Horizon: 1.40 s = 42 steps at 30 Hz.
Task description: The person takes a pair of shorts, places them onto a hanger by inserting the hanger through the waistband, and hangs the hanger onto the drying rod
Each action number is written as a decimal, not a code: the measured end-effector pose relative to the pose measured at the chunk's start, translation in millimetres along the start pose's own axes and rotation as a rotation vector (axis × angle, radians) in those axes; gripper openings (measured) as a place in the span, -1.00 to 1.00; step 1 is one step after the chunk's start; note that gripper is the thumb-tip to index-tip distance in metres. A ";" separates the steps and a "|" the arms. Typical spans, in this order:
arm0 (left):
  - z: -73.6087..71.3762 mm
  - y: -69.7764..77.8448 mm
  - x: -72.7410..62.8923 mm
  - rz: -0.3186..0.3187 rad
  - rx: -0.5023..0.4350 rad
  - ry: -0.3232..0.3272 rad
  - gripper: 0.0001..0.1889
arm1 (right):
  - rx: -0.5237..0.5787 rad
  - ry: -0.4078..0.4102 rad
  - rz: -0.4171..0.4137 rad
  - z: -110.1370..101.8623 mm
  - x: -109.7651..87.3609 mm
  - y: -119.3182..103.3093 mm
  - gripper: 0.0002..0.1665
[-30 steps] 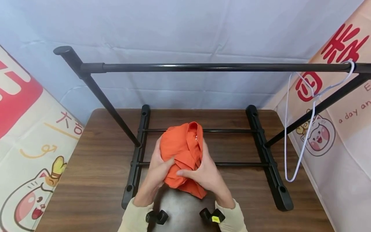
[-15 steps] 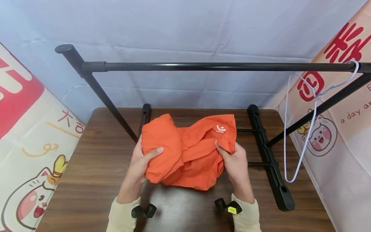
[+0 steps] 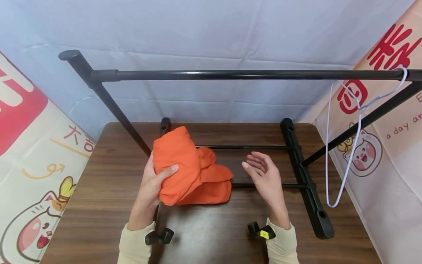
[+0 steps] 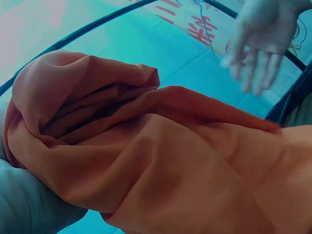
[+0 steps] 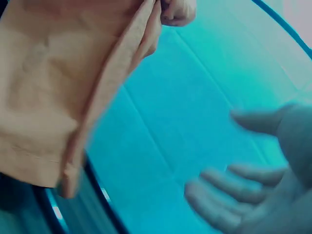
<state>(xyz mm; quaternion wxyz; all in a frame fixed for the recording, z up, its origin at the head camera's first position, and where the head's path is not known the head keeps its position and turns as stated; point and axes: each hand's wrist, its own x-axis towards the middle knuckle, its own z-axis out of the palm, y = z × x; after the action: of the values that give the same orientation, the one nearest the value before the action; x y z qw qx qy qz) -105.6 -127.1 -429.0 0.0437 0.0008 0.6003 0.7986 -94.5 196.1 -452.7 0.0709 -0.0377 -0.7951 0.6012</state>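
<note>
A bunched orange garment (image 3: 179,161) is held up above the table by my left hand (image 3: 148,189), whose thumb lies across its front. The garment's loose end hangs to the right, folded over. My right hand (image 3: 267,178) is apart from it, off to the right, fingers loosely bent and holding nothing. The left wrist view has the garment (image 4: 170,156) filling most of the frame, its folds gathered at the left. In the right wrist view, a flap of the garment (image 5: 53,92) hangs down beside the blurred right hand (image 5: 248,195). The left hand's other fingers are mostly hidden in the head view.
A black clothes rack stands on the wooden table (image 3: 89,194), its top bar (image 3: 230,75) running across. A white hanger (image 3: 355,146) hangs at the bar's right end. The rack's right foot (image 3: 306,179) lies beyond my right hand. Printed cloth (image 3: 36,176) and pale-blue sheets surround the table.
From together, my hands moved apart, spreading the garment and baring a white mark. Then the right hand let go, and the garment's right end fell back toward the left hand.
</note>
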 end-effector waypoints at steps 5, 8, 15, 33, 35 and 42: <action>5.8 1.8 -2.2 0.000 -0.009 -0.051 -0.31 | -0.044 -0.106 -0.330 2.5 -4.7 -11.7 -0.11; 9.2 1.4 -3.1 0.002 -0.015 -0.092 -0.29 | -0.070 -0.197 -0.444 3.9 -5.7 -15.2 0.14; 12.6 -3.8 -4.6 0.021 -0.019 -0.259 -0.24 | -0.161 -0.425 -0.481 15.3 -1.9 -28.0 0.60; 38.3 -22.2 -8.4 -0.065 0.265 -0.447 -0.34 | -0.082 -0.237 -0.600 51.9 -7.2 -45.9 0.05; 36.2 -21.3 -7.9 -0.048 0.272 -0.416 -0.35 | -0.071 -0.178 -0.591 51.3 -6.1 -45.4 0.00; 26.4 -16.5 -12.2 0.332 0.360 -0.331 -0.25 | -0.136 0.106 -0.520 40.0 1.6 -47.8 -0.22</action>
<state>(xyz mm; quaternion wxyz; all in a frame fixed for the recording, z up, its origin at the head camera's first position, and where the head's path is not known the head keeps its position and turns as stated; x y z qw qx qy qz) -90.9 -98.1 -436.8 0.0088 0.2368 0.7087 0.6645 -101.2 145.2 -417.4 0.2617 0.1318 -0.8117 0.5052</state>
